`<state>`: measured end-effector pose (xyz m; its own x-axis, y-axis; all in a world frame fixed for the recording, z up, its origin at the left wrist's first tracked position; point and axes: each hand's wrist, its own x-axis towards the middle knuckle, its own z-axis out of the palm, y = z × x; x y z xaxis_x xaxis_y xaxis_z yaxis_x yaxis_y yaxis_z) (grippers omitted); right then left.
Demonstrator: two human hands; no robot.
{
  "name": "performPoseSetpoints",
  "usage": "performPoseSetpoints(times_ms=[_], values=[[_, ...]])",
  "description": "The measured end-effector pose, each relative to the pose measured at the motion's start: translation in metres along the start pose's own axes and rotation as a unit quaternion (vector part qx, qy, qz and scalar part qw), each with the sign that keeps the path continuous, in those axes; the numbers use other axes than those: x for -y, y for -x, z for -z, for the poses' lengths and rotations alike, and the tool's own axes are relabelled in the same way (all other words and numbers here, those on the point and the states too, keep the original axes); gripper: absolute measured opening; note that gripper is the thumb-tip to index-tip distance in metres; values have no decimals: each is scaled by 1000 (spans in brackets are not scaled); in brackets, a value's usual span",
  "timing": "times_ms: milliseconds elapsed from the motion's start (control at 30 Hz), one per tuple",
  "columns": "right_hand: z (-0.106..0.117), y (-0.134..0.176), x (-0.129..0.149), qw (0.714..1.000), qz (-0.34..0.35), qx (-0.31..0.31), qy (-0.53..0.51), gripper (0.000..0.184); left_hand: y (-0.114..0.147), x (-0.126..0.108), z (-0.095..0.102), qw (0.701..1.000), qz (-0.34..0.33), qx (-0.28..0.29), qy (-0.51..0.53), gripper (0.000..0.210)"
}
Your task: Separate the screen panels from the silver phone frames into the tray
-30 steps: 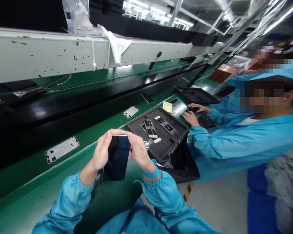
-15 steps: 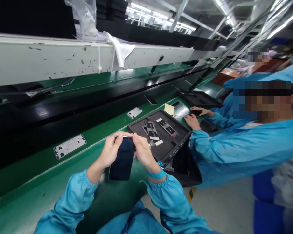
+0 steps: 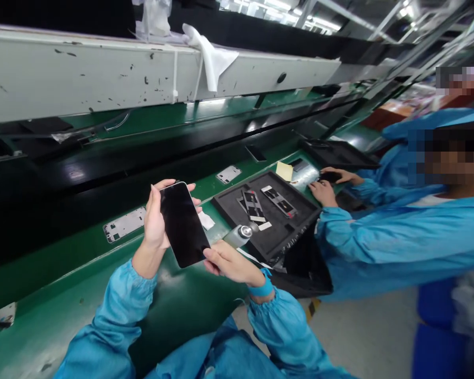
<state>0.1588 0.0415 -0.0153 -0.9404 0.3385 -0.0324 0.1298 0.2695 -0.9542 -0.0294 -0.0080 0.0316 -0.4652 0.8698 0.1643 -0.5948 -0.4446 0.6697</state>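
Observation:
A phone (image 3: 184,223) with a dark, blank screen is held up in front of me, tilted, above the green bench. My left hand (image 3: 157,216) wraps round its left side and back, fingertips showing past the far right edge. My right hand (image 3: 231,261) pinches its near right corner between thumb and fingers. Just beyond the right hand stands a bottle with a metal top (image 3: 238,236), beside a black foam tray (image 3: 237,202) holding several phone screen parts (image 3: 254,205). A crumpled white wipe (image 3: 206,220) lies behind the phone.
White phone frames (image 3: 124,225) and a dark phone (image 3: 255,153) lie along the bench (image 3: 102,295). A co-worker's hands (image 3: 326,192) hold a dark phone at right, near a yellow paper (image 3: 284,171). A black box (image 3: 308,268) sits at the bench's edge. A grey shelf beam (image 3: 102,73) runs across above.
The phone has turned anticlockwise and its top has risen to the left. My right hand has shifted from the top edge to the near right corner. The bottle and wipe have come into sight.

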Motion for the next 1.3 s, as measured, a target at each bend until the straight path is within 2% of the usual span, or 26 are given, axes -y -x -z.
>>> performPoseSetpoints(times_ms=[67, 267, 333, 433, 567, 700, 800, 867, 933, 967, 1000, 1033, 1100, 1167, 1233, 1300], values=[[-1, -5, -3, 1000, 9, -9, -13, 84, 1, 2, -1, 999, -31, -12, -7, 42], [-23, -24, -15, 990, 4, -107, -93, 82, -3, 1, -3, 993, -98, -61, -16, 56], [-28, -30, -16, 987, -3, -116, -109, 84, -5, 1, -3, 991, -107, -73, -28, 61], [-33, -37, -15, 982, -20, -80, -172, 83, -8, 3, -4, 985, -134, -98, -40, 63], [-36, -43, -14, 971, 12, -11, -239, 80, -9, 5, -6, 976, -171, -129, -44, 66], [-33, -44, -17, 969, -2, -7, -247, 71, -8, 13, -9, 971, -198, -126, -42, 71], [-30, -39, -22, 969, -15, -13, -248, 73, -6, 21, -10, 976, -184, -110, -46, 63], [-23, -25, -24, 969, -5, 16, -248, 72, -6, 23, -8, 977, -170, -113, -57, 60], [-5, 1, -30, 969, 24, 44, -242, 72, -13, 22, -2, 974, -166, -134, -73, 60], [8, 17, -34, 971, 38, 42, -234, 72, -20, 21, 1, 971, -163, -154, -82, 61], [25, 35, -39, 973, 52, 14, -225, 77, -30, 21, 3, 967, -152, -179, -95, 61], [45, 51, -45, 976, 55, -38, -207, 81, -42, 23, 6, 963, -134, -205, -112, 63], [89, 74, -59, 974, 10, -191, -121, 87, -73, 34, 9, 955, -68, -244, -156, 68], [132, 78, -72, 937, -87, -337, -2, 83, -108, 56, 7, 953, -22, -237, -189, 70], [165, 66, -85, 895, -163, -406, 82, 70, -144, 87, 3, 945, 0, -230, -233, 60], [185, 46, -96, 876, -211, -415, 130, 56, -176, 120, -3, 929, 6, -222, -296, 46]])
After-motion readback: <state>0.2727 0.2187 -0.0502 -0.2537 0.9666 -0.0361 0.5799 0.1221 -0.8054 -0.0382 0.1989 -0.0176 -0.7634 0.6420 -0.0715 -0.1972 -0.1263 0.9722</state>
